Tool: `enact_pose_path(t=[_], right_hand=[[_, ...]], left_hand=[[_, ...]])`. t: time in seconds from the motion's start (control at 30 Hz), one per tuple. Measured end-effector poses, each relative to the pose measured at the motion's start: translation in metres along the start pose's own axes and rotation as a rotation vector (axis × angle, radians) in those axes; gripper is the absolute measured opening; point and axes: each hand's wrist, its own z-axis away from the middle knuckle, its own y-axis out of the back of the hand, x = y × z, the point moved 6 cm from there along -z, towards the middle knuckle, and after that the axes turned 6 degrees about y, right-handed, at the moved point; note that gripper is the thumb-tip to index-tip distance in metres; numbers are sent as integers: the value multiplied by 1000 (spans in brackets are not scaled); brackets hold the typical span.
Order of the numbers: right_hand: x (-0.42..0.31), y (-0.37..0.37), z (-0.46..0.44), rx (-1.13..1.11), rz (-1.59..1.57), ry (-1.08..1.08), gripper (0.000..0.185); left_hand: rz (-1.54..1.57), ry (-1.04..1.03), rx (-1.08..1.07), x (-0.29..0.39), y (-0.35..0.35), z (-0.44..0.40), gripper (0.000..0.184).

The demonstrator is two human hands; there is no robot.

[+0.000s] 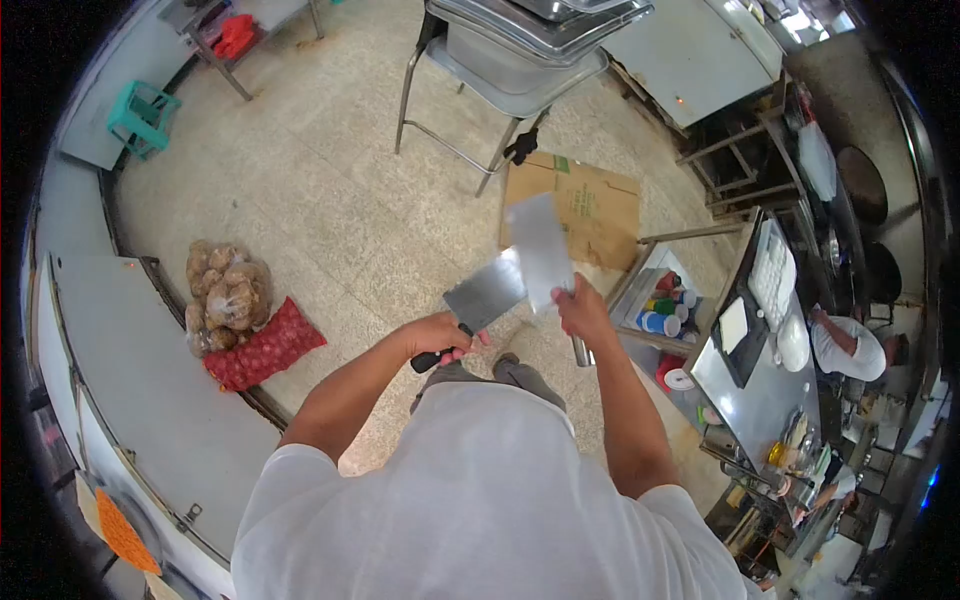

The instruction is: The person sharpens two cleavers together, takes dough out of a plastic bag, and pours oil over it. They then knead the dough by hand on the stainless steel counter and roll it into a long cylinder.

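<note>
My left hand (443, 336) is closed around the black handle of a cleaver (487, 293), whose broad blade points up and to the right. In my right hand (583, 311) is a second cleaver (540, 245) with a metal handle, its blade upright and slightly blurred. The two blades meet or overlap in front of me; whether they touch I cannot tell. Below them are the tiled floor and my shoes.
A flattened cardboard box (590, 208) lies beyond the blades, near a metal stand (520, 95) with trays. Left are a red mesh sack (268, 348), bagged produce (230, 290) and a green stool (143, 118). Right is a steel table (745, 400); another person (848, 345) is beyond it.
</note>
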Motion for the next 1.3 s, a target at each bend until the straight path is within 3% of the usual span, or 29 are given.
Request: enact_pose_path(t=[0.07, 0.1, 0.17, 0.3, 0.33, 0.5, 0.57, 0.6, 0.7, 0.83, 0.9, 1.0, 1.1, 1.17, 1.23, 1.27, 1.3], right_hand=[[-18, 2, -3, 121, -168, -121, 40], [-3, 35, -12, 197, -127, -90, 40], [-6, 28, -2, 169, 52, 151, 38], [2, 39, 2, 303, 69, 99, 37], [-8, 37, 14, 261, 108, 233, 37], [8, 58, 18, 432, 77, 73, 33], [4, 46, 24, 235, 218, 251, 33], [3, 50, 27, 226, 187, 234, 34], [12, 66, 26, 420, 131, 100, 36], [23, 58, 24, 323, 204, 168, 40], [28, 65, 25, 417, 84, 71, 39], [26, 51, 28, 214, 146, 183, 34], [32, 68, 30, 409, 79, 106, 33], [26, 64, 33, 412, 85, 126, 30], [15, 42, 42, 40, -213, -35, 27], [30, 39, 31, 149, -180, 104, 24], [30, 37, 27, 140, -176, 108, 24]], left_hand=[[5, 20, 10, 13, 10, 17, 36], [-33, -60, -10, 34, 7, -21, 36], [-29, -78, 1, 35, 2, -16, 34], [-100, -37, 24, 39, 6, -9, 37], [-116, -33, 16, 39, 7, -9, 37], [-139, -35, -7, 41, 8, -19, 37], [-157, -24, -19, 45, 8, -19, 37], [-158, -14, -31, 48, 4, -18, 36], [-172, 8, 6, 60, -4, -18, 35], [-202, 9, -32, 60, -9, -27, 35], [-211, 14, -22, 64, -9, -29, 36], [-168, 37, -44, 64, -9, -28, 35], [-189, 42, -66, 66, -15, -30, 35], [-219, 44, -69, 63, -12, -37, 35], [-252, 42, -79, 72, -15, -38, 35], [-264, 69, -94, 73, -18, -37, 34], [-276, 91, -103, 77, -20, -38, 34]])
